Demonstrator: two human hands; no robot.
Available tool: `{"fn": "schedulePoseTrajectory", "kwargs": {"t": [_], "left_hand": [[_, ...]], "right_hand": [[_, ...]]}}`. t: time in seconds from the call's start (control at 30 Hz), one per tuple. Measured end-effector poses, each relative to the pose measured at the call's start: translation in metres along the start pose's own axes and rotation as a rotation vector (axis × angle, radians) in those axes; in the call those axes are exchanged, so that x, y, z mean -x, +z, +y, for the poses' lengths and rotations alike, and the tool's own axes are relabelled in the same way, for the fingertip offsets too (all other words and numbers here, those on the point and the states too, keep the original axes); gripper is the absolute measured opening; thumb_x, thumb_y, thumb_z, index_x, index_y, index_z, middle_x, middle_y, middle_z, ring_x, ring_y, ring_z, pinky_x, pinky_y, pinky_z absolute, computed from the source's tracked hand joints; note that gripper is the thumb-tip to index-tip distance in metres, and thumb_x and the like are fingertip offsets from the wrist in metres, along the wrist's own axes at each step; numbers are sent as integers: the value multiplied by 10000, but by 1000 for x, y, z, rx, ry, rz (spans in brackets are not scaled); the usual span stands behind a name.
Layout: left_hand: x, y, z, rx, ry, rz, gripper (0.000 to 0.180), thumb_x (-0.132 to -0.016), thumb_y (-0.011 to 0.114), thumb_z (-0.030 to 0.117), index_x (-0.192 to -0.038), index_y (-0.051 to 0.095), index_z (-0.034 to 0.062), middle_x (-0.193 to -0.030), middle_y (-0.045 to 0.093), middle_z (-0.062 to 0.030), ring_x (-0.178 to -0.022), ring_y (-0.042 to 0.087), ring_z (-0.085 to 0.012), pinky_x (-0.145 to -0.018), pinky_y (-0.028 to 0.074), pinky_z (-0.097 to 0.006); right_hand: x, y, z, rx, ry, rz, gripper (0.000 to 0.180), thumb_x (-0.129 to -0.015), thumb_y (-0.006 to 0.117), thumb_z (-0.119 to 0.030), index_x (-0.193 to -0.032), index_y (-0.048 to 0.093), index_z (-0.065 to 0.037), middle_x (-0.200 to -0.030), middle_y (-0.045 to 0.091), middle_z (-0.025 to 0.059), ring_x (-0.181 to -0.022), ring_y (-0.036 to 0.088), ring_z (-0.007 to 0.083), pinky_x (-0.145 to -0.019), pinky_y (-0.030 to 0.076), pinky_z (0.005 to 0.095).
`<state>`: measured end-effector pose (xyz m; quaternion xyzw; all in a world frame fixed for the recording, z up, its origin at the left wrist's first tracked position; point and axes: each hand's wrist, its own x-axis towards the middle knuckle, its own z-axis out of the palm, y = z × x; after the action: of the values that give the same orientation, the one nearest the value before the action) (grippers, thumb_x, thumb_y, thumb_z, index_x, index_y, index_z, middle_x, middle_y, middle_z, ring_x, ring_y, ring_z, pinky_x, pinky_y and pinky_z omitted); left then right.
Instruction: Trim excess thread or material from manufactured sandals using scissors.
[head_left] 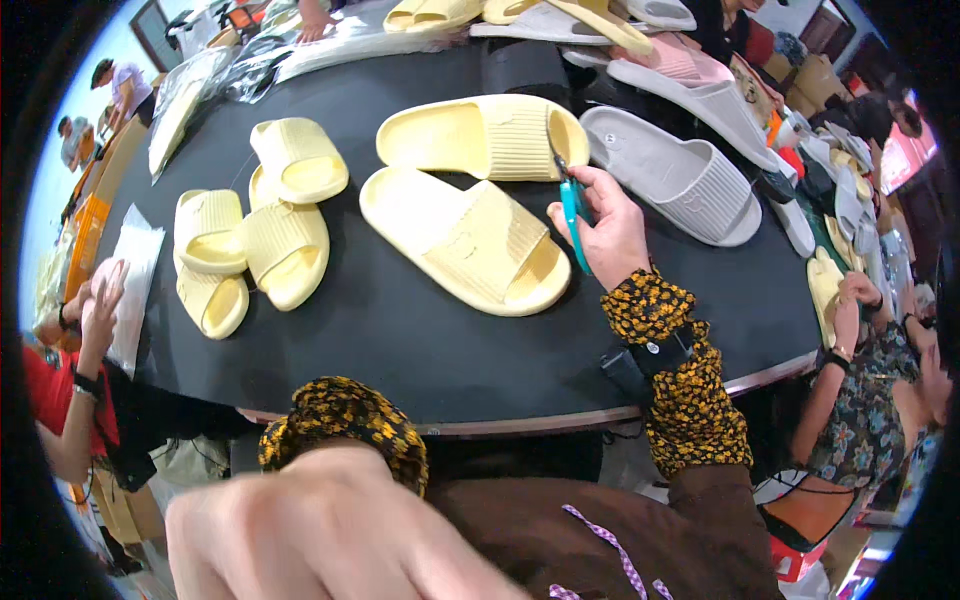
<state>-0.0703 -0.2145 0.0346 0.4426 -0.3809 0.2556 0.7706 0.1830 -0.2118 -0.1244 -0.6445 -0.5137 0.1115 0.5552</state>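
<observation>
My right hand (614, 232) is closed round a pair of scissors with teal handles (571, 215). Their dark tips reach the toe opening of a large pale yellow slide sandal (440, 138) with a ribbed strap. Just below lies a second large yellow slide sandal (450, 232), toe towards my right wrist. Beyond my right hand a grey slide sandal (672, 170) rests on the table. My left hand (320, 535) is raised close to the camera at the lower left, blurred, its back showing. Its fingers are hidden, so whether it holds anything cannot be told.
Several smaller yellow slide sandals (290, 250) lie on the black table (440, 370) at left. More yellow and grey sandals are piled along the far edge, with clear plastic bags (370, 52) nearby. Other people work at both sides; one at right handles a yellow sandal (825, 285).
</observation>
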Motion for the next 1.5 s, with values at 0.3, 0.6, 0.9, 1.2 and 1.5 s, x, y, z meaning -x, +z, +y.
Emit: {"fn": "schedulePoseTrajectory", "kwargs": {"t": [0.3,0.6,0.9,1.2,1.5], "left_hand": [[41,-135,-38,-1482,-543,686,212,-893,531,154,-907,597,-46,-667,564,-26,-603,503,-63,-543,414,-204],[49,-192,-55,-1190,-983,632,532,-896,540,233,-1286,367,-83,-757,602,-54,-646,545,-70,-568,435,-213],[48,-179,-63,-481,-868,769,448,-827,561,67,-1230,395,-36,-1038,592,-166,-910,593,-192,-807,477,-303],[44,-162,-58,-402,-852,775,466,-810,593,41,-1220,390,-44,-968,601,-137,-876,584,-160,-764,468,-266],[49,-157,-51,-699,-852,688,441,-813,562,21,-1223,403,-20,-1020,603,-129,-907,580,-145,-810,453,-267]], "right_hand": [[-1,-6,7,108,-67,52,389,-753,677,-113,-1094,524,-7,-838,640,137,-774,635,138,-677,495,272],[-1,-3,6,65,-43,66,302,-798,613,-112,-1065,503,-23,-728,662,92,-670,667,187,-624,514,294],[-4,-2,-1,68,-36,115,319,-740,640,-208,-1022,553,-86,-770,615,190,-746,600,371,-638,472,432],[-5,-9,-11,71,22,28,386,-775,659,-139,-1111,527,-2,-893,644,151,-815,631,156,-724,487,286],[-5,-9,-5,-89,56,122,435,-762,665,-84,-1154,499,5,-908,633,133,-812,616,145,-724,479,267]]}}
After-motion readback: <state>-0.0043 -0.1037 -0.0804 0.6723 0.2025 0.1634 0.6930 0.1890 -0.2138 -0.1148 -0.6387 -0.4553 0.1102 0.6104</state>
